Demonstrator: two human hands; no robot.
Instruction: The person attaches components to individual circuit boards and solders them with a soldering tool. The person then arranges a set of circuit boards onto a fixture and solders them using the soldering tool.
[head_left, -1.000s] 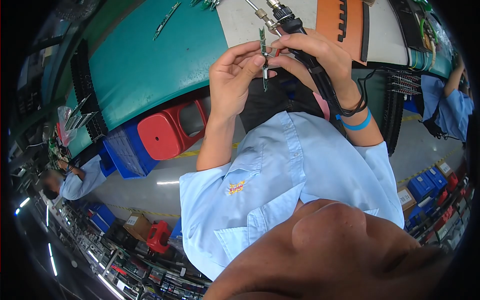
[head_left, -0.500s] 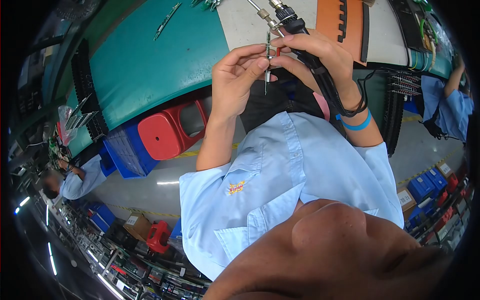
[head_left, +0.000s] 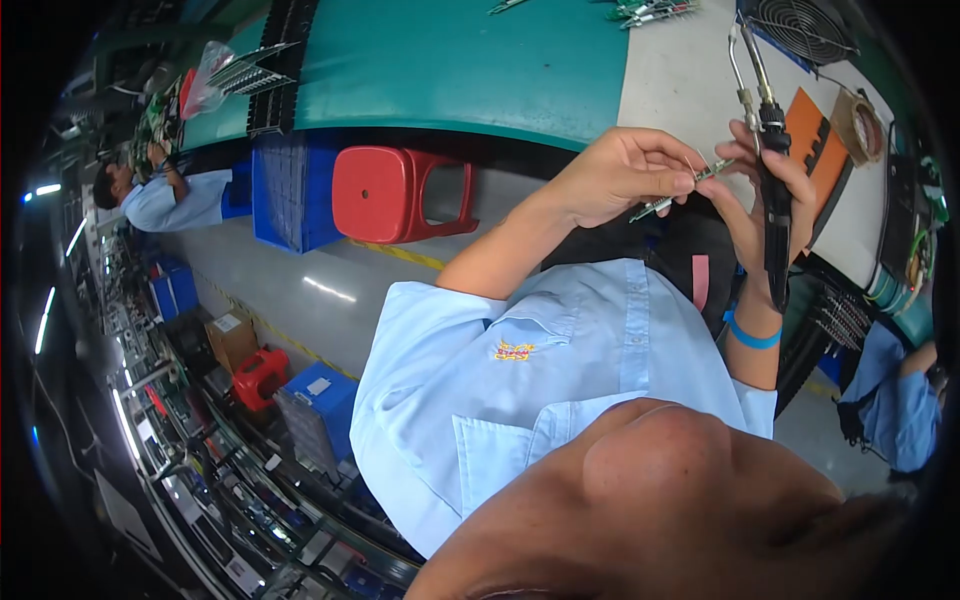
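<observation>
My left hand [head_left: 622,178] pinches a narrow green circuit board [head_left: 652,209], which slants up to the right between both hands. Thin wires or leads rise from the board near my fingertips. A black-handled tool [head_left: 776,235] with metal tubes pointing away from me is in my right hand [head_left: 758,190], and it looks like a soldering iron. The thumb and a finger of that hand reach the board's upper right end. A blue band [head_left: 752,334] circles my right wrist.
Several circuit boards [head_left: 655,12] lie at the back of the green worktable [head_left: 440,75]. At right are an orange panel [head_left: 803,125], a tape roll [head_left: 862,130] and a fan grille [head_left: 803,25]. A red stool [head_left: 370,195] stands beside a blue crate [head_left: 285,195]. Co-workers [head_left: 180,200] sit at both sides.
The view has turned, and my hands now appear farther right and lower. The board has gone from upright to slanting, and the tool's tip now points more straight away from me.
</observation>
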